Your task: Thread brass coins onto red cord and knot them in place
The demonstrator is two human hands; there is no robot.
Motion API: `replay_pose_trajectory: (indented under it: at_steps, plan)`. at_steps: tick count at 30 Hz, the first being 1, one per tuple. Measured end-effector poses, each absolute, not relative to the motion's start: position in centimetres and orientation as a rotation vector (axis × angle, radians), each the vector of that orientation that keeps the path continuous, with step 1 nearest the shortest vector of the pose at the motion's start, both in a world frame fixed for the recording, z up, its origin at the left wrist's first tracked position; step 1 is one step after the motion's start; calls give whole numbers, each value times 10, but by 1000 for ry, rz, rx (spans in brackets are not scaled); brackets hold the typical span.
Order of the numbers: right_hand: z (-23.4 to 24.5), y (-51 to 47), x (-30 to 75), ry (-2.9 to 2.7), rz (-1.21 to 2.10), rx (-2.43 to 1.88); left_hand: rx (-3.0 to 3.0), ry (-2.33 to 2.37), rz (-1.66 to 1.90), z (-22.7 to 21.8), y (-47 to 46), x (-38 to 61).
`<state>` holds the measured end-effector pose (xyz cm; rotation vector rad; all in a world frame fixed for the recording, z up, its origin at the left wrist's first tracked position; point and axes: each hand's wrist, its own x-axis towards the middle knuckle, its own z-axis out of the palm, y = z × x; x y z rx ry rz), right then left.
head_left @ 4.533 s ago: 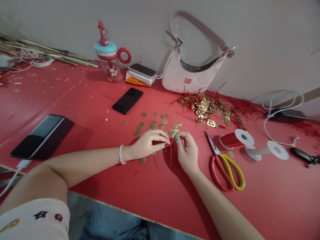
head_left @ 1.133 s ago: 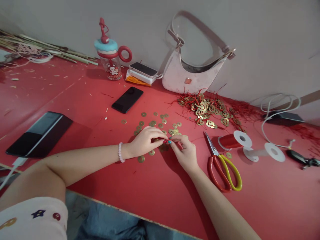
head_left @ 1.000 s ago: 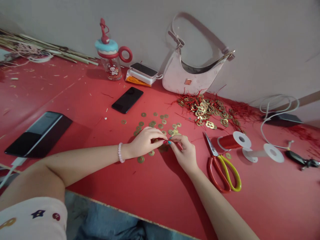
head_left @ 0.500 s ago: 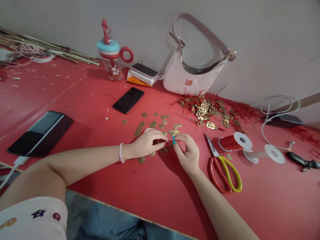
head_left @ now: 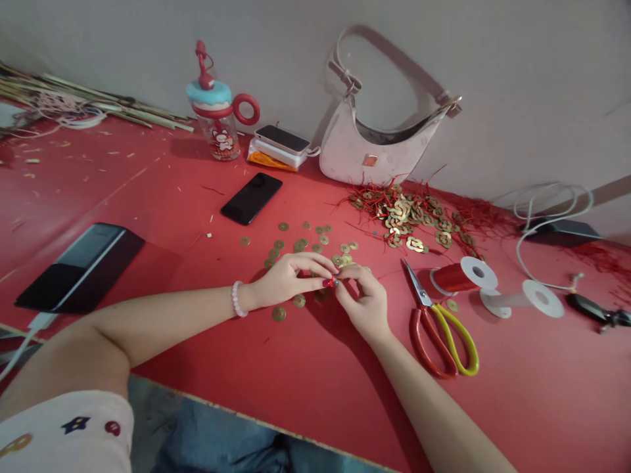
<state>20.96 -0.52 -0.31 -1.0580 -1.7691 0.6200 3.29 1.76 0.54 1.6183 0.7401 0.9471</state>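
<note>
At far left: we see a dark flat rectangular device [head_left: 79, 266] on the red tabletop [head_left: 296, 374], with pale thin sticks [head_left: 113, 108] along the wall behind it.
Back left of centre: a clear cartoon-printed bottle with a blue lid and red ring handle [head_left: 219, 125], a black smartphone lying face up [head_left: 251, 198], and another phone stacked on a white block [head_left: 280, 143].
Left hand: our left hand [head_left: 286, 282], a pink bead bracelet [head_left: 236, 299] at the wrist, pinches thumb to forefinger; what it nips is too small for us to make out.
Coins: small round brass coins with holes [head_left: 305, 244] lie scattered just beyond both hands, a few right beside the left one.
Right hand: our right hand [head_left: 367, 299] is curled, its fingertips meeting the left hand's in a pinch.
Back centre: a pale pink shoulder bag [head_left: 365, 151] leans on the wall above a heap of brass pieces tangled in red thread [head_left: 414, 220].
Right: red-and-yellow-handled scissors [head_left: 438, 322], a white spool of red thread [head_left: 461, 276], an empty white spool [head_left: 525, 299], and a white cable [head_left: 547, 210].
</note>
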Motion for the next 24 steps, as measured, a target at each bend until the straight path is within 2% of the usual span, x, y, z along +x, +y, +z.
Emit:
replay_pose_trajectory:
  at_steps: [14,24]
  plan:
    - [0,-10,205,-1940,309,-934,1546,993,976,-3,19,34]
    - [-2,-11,207,-1874,74,-1010,1550,1045,921,-2,19,34]
